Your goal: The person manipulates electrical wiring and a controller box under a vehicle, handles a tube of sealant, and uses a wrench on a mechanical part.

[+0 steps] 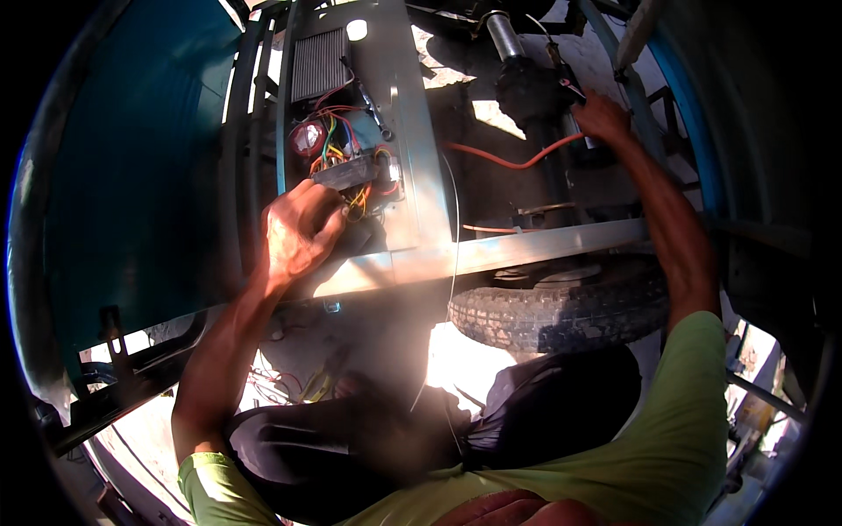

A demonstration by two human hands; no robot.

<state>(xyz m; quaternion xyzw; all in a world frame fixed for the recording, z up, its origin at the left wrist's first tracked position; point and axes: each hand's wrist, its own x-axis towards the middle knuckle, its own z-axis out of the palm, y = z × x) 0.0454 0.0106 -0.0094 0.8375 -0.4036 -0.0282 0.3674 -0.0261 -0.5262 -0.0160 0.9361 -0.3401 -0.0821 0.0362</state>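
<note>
My left hand [303,230] is curled closed at the near end of a bundle of coloured wires [338,158]; its fingertips are hidden, so I cannot tell what it grips. Against its knuckles lies a dark grey connector block [345,173]. My right hand [602,120] reaches far to the right, closed around a tool with a shiny head that looks like a wrench [572,89]. That tool is beside a dark axle housing [526,92]. A red hose [517,165] runs across to just below my right hand.
A finned metal box [320,66] and a loose spanner [379,121] lie on the metal panel [419,175]. Nearer me, a crossbar [491,252] spans the frame above a tyre [561,307]. A thin cable [455,254] hangs down. A blue panel [140,175] stands at left.
</note>
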